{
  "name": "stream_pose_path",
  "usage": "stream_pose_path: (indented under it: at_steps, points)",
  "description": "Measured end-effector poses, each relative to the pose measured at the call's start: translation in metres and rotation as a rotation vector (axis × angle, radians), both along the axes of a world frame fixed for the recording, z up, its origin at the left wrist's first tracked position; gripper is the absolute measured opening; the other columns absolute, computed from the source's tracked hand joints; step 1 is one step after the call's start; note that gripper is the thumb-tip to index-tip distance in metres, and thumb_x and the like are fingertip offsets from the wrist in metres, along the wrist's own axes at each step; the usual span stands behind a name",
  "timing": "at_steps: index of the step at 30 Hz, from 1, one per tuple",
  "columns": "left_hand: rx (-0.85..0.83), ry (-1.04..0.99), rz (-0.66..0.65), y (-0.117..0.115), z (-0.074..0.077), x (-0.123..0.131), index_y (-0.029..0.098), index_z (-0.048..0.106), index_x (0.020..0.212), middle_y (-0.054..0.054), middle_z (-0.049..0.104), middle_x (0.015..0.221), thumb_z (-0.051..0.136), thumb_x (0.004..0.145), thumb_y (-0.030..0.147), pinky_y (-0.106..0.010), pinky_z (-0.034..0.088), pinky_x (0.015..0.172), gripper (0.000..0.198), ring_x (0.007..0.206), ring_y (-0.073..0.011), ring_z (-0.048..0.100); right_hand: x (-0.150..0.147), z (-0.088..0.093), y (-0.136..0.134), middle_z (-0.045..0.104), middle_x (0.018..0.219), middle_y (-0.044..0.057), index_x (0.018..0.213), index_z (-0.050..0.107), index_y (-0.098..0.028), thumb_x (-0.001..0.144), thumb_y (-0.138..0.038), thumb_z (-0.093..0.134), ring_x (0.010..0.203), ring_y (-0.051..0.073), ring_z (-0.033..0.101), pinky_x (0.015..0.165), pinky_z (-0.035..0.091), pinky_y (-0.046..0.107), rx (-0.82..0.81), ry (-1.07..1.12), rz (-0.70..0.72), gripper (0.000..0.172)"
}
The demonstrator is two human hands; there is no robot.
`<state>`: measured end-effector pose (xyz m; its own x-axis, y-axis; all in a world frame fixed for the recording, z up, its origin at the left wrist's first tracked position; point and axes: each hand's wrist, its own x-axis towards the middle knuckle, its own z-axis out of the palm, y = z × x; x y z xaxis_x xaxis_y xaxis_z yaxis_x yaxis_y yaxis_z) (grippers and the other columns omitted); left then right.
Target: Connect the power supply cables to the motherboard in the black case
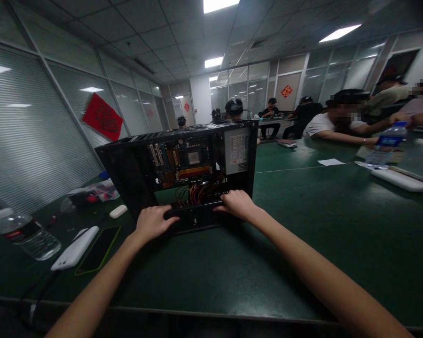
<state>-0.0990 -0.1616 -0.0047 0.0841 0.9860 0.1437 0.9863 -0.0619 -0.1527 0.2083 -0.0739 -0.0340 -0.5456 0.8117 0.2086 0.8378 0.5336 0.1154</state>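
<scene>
A black computer case (127,173) lies on its side on the green table (303,220), its open side facing me. Inside it I see a motherboard (183,162), a power supply with a white label (237,151) and a bundle of coloured wires (197,192). My left hand (153,223) grips the near bottom edge of the case at the left. My right hand (238,204) rests on the same edge at the right, fingers curled over it next to the wires.
On the left lie a water bottle (28,234), a white power bank (75,246), a dark phone (98,249) and a small white case (118,211). At the right, several people sit around the table with a blue-capped bottle (387,143) and papers (331,162).
</scene>
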Motion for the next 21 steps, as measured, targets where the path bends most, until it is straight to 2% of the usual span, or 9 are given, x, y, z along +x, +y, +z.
stream_pose_path:
  at_steps: [7,15,18,21]
  points:
    - [-0.019,-0.013,-0.003,-0.002,0.003,0.004,0.027,0.076,0.117,-0.009,0.081,0.111,0.055,0.099,0.059,-0.039,0.053,0.079,0.042,0.104,-0.0371,0.076,0.003,0.005,-0.005,0.079,0.097,0.017,0.108,0.078,-0.015,0.103,-0.068,0.049,0.099,0.035,0.078,0.077,0.055,0.035,-0.012,-0.019,0.008,0.061]
    - [-0.026,-0.050,-0.040,0.002,0.002,0.004,0.027,0.075,0.116,-0.007,0.081,0.109,0.057,0.100,0.058,-0.036,0.052,0.077,0.040,0.102,-0.0343,0.076,0.015,0.008,-0.002,0.079,0.098,0.018,0.114,0.074,-0.012,0.110,-0.053,0.045,0.096,0.034,0.078,0.076,0.053,0.035,-0.018,-0.078,0.070,0.051]
    - [-0.022,-0.053,-0.084,0.004,0.001,0.016,0.027,0.075,0.116,-0.006,0.081,0.111,0.057,0.101,0.058,-0.035,0.051,0.076,0.039,0.103,-0.0336,0.076,0.030,0.007,-0.001,0.078,0.094,0.018,0.113,0.074,-0.012,0.110,-0.053,0.045,0.093,0.033,0.079,0.075,0.053,0.035,-0.016,-0.093,0.061,0.050]
    - [-0.009,-0.056,-0.135,0.009,-0.003,0.041,0.027,0.074,0.118,-0.007,0.081,0.115,0.056,0.101,0.058,-0.036,0.053,0.078,0.039,0.106,-0.0335,0.076,0.058,0.004,-0.001,0.078,0.090,0.017,0.111,0.073,-0.014,0.110,-0.053,0.046,0.090,0.033,0.078,0.073,0.052,0.035,-0.027,-0.122,0.004,0.048]
